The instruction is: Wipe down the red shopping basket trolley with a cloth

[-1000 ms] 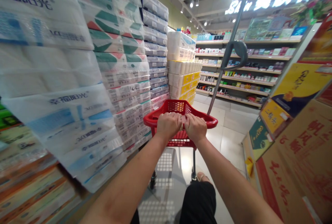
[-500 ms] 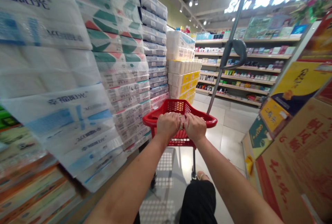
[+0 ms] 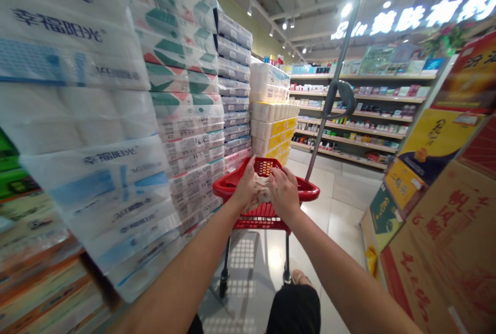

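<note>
A red plastic shopping cart basket (image 3: pixel 267 224) with a thick rim stands right before me on thin legs with casters. Over its near edge, a pale crumpled cloth (image 3: pixel 261 193) is bunched between my two hands. My left hand (image 3: pixel 245 187) grips the cloth from the left, its thumb pointing up. From the right, my right hand (image 3: pixel 284 192) has bent fingers on the same cloth, close to the cart's rim. The fingertips are partly hidden by the cloth. A grey metal pole (image 3: pixel 316 148) with a looped plastic handle (image 3: pixel 343 99) rises slanted at the cart's right side.
Tall stacks of wrapped tissue packs (image 3: pixel 186 112) line the left side. Printed cartons (image 3: pixel 451 220) are piled close on the right. Shelves (image 3: pixel 360 120) of small boxes and bottles stand ahead, beyond a tiled floor (image 3: pixel 341 189). My foot (image 3: pixel 300 276) is beside the cart's right caster.
My hands have gone from closed fists close together on the cart's edge to slightly apart, showing the pale cloth between them. The cart sits a little lower in view.
</note>
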The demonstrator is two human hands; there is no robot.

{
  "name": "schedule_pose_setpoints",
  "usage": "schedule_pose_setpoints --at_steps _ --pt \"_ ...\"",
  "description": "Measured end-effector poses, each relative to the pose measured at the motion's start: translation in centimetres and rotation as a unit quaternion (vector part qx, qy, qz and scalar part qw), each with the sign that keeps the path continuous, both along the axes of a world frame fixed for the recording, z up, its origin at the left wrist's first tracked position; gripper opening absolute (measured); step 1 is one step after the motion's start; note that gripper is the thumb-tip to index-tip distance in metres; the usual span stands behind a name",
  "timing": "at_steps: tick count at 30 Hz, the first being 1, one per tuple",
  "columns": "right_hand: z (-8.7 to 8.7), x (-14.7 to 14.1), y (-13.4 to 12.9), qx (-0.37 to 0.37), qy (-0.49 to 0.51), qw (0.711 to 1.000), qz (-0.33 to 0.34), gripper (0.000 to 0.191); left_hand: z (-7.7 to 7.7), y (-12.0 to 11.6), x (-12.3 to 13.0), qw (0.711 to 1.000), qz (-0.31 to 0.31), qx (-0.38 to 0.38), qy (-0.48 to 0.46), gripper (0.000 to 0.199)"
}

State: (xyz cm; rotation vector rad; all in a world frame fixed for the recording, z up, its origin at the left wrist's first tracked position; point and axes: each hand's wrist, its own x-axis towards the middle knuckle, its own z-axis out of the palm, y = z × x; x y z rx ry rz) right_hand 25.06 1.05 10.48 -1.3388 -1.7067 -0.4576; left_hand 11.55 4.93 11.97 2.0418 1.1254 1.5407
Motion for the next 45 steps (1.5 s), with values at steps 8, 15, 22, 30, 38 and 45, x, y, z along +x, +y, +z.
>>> schedule_pose_setpoints --at_steps 8,15,22,30,38,45 --pt "-2.1 -2.9 0.3 0.016 -0.078 0.990 0.118 0.028 -1.5 -0.4 -4.0 0.955 0.192 0.058 0.216 0.050" --pt "-4.6 1.8 -1.8 0.104 -0.083 0.982 0.136 0.034 -3.0 -1.0 -4.6 0.889 0.264 0.116 0.357 0.054" --pt "-5.1 0.9 -3.0 0.038 -0.132 0.990 0.026 0.061 -3.6 -0.8 -4.1 0.886 0.286 0.142 0.337 0.046" --pt "-2.0 -0.5 0.0 -0.040 -0.046 0.998 -0.031 0.026 -3.4 -0.6 -4.0 0.883 0.278 0.137 0.354 0.047" --pt "-6.2 0.5 -0.9 0.112 -0.106 0.988 -0.026 0.036 -3.5 -0.6 -4.2 0.884 0.277 0.134 0.350 0.047" --pt "-2.6 0.7 0.6 -0.006 -0.062 0.996 -0.057 0.032 -3.5 -0.5 -4.0 0.885 0.282 0.134 0.346 0.049"
